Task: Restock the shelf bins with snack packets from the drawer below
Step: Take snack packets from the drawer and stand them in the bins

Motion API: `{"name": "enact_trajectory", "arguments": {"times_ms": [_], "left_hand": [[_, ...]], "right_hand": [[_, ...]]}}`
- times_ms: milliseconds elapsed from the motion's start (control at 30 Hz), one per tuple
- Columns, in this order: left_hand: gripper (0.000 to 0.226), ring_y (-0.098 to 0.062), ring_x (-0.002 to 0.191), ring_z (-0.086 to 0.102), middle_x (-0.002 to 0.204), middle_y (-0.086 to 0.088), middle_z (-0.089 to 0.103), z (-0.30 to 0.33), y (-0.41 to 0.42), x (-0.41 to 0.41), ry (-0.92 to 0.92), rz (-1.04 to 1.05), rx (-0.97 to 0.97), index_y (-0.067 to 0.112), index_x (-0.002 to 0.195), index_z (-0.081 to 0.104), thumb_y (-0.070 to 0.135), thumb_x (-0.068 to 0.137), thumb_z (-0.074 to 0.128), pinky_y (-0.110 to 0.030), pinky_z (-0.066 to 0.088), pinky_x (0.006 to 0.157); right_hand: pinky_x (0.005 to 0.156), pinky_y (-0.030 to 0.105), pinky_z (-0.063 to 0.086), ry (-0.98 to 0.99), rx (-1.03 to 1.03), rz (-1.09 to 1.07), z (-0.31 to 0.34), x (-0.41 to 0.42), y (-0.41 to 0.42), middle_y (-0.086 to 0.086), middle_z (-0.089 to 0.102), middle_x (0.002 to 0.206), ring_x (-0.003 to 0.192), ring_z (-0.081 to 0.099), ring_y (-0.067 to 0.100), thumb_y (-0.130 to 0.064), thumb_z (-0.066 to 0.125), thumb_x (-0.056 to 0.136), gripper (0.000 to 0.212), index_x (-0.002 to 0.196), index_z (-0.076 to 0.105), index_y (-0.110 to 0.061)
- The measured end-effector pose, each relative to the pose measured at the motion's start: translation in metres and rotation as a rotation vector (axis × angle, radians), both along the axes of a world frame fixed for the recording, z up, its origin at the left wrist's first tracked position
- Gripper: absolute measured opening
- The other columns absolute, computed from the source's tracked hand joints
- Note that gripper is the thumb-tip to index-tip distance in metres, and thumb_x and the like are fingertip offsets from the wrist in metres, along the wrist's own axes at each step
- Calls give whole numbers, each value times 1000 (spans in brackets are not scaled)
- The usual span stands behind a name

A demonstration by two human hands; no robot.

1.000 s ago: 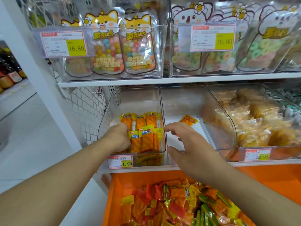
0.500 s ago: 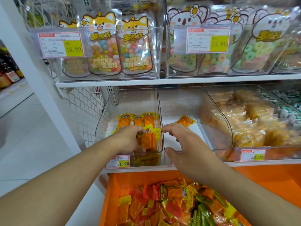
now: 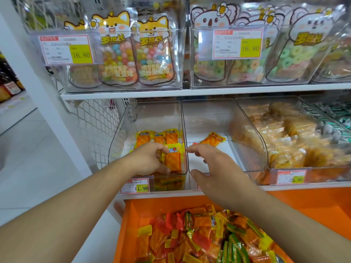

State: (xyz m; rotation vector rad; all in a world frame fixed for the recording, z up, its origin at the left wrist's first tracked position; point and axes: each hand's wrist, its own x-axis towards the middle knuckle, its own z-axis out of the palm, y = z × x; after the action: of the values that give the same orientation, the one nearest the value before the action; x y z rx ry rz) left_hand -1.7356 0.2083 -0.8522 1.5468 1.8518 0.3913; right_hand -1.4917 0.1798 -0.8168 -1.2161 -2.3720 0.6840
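The left hand [image 3: 150, 160] was inside the left clear bin [image 3: 117, 149], with its fingers curled around the orange snack packets [image 3: 171, 158] there. The right hand [image 3: 214, 166] hung loose over the middle bin [image 3: 252, 145], holding nothing. More packets [image 3: 199, 238] lay in the orange drawer [image 3: 125, 224] below.

1. Left hand [image 3: 150, 160] sits inside the clear plastic left shelf bin [image 3: 121, 141], fingers curled on orange snack packets [image 3: 171, 158].
2. Right hand [image 3: 214, 168] hovers with fingers spread over the neighbouring clear bin [image 3: 247, 130], which holds one orange packet [image 3: 213, 139].
3. Orange drawer [image 3: 129, 224] below, open, holds mixed packets [image 3: 199, 238].
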Motion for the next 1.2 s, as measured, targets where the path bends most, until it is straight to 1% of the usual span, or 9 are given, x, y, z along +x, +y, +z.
{"name": "enact_trajectory", "arguments": {"times_ms": [133,300,433,500,633,767,900,1067,1200], "left_hand": [[64,-18,107,66,118,1,63,-6,1,-2,-59,9,-17,39,120,67,27,66,98,-44,58,96],[65,-14,115,63,127,5,62,1,-10,-5,-29,22,37,39,129,65,38,71,93,-41,57,99],[53,-5,103,65,124,13,63,19,-40,12,-13,62,222,42,130,63,44,82,84,-27,58,78],[40,0,103,63,117,17,67,25,-61,26,-47,93,409,40,124,67,37,86,80,-26,57,81],[18,-10,86,66,98,9,72,24,-108,69,-318,143,600,26,105,75,13,91,75,-23,53,74],[14,-6,82,67,86,11,71,-20,-144,109,-357,76,431,27,94,74,14,90,75,-17,52,73],[12,2,82,66,86,15,71,-102,-162,134,-252,53,133,33,94,70,23,89,74,-22,54,75],[21,-9,83,66,86,13,67,-198,-172,138,-148,56,-108,33,88,63,12,87,66,-36,58,81],[18,-19,92,68,91,6,68,-245,-175,130,-45,-5,-247,31,88,58,18,87,69,-34,55,83]], "right_hand": [[109,14,30,4,-7,-2,1,0,-3,-21,44,151,139,37,0,-24,59,104,54,153,41,-36],[108,15,33,17,-23,-1,5,6,-5,-21,47,149,136,41,0,-23,61,103,53,152,44,-34],[106,18,40,34,-38,-9,6,14,-9,-18,52,143,122,45,-4,-22,64,102,52,150,48,-31],[102,21,46,57,-9,-10,2,23,-9,-16,58,134,117,52,-2,-19,66,99,46,143,55,-29],[84,24,53,93,-31,-26,-12,51,-16,-13,67,110,99,64,4,-13,65,97,23,116,67,-27],[74,18,48,-29,-94,-49,-41,85,-30,-11,72,90,86,67,7,-11,65,93,17,98,70,-26],[63,16,41,-323,-251,-127,-95,114,-33,-5,71,93,87,64,19,-13,63,92,13,97,65,-26],[79,32,49,-456,-404,-214,-174,138,-27,11,71,117,108,65,35,-14,64,90,38,128,59,-16],[105,37,48,-446,-422,-279,-226,145,-15,12,61,140,129,56,34,-36,73,86,64,144,52,-17]]}}
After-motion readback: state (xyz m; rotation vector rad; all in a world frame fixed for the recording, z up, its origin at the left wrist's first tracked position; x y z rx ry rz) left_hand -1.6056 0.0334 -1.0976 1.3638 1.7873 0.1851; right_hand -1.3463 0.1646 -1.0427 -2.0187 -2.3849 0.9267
